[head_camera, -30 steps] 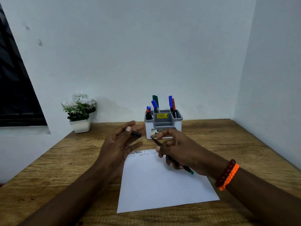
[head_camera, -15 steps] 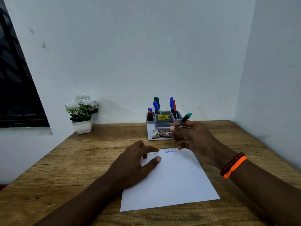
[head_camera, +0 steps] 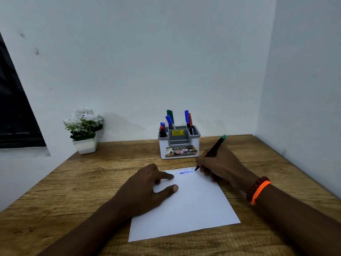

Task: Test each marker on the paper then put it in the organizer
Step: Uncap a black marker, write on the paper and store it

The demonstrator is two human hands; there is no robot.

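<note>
At the centre of the frame, the right hand [head_camera: 224, 168] pinches a black marker [head_camera: 212, 151] with a green end, and its tip touches the far edge of the white paper [head_camera: 193, 206] beside a blue scribble [head_camera: 186, 172]. The left hand [head_camera: 145, 193] lies flat with relaxed fingers on the paper's left part. The organizer [head_camera: 180, 145], holding several markers, stands on the tabletop [head_camera: 73, 185] just behind the paper.

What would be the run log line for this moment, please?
right hand grips marker | tip at paper | left hand presses paper
</note>
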